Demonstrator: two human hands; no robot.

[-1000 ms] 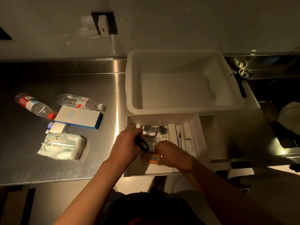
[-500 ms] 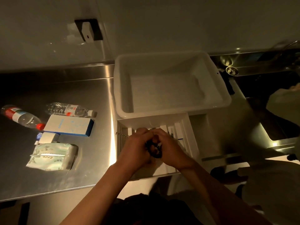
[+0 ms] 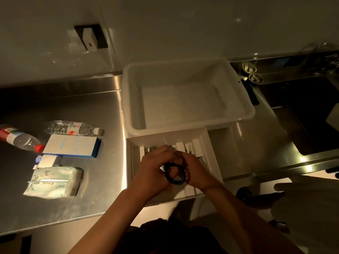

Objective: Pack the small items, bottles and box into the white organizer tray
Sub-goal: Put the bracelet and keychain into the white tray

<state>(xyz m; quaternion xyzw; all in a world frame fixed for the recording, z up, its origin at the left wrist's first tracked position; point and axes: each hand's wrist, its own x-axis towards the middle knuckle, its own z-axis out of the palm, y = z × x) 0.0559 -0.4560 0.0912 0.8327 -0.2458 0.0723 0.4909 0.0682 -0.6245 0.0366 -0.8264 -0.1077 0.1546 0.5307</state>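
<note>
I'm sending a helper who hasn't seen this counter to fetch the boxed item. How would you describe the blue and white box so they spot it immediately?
Start at the steel counter left of the big white tub. Among the cluster of items there, the blue and white box lies flat just in front of the clear bottle with the white cap and behind the soft tissue pack. It is the only long, hard-edged carton with a blue end.

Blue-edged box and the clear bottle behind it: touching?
Cannot tell. In the head view the clear bottle lies right along the far edge of the box; no gap shows, but overlap could hide one.
</note>
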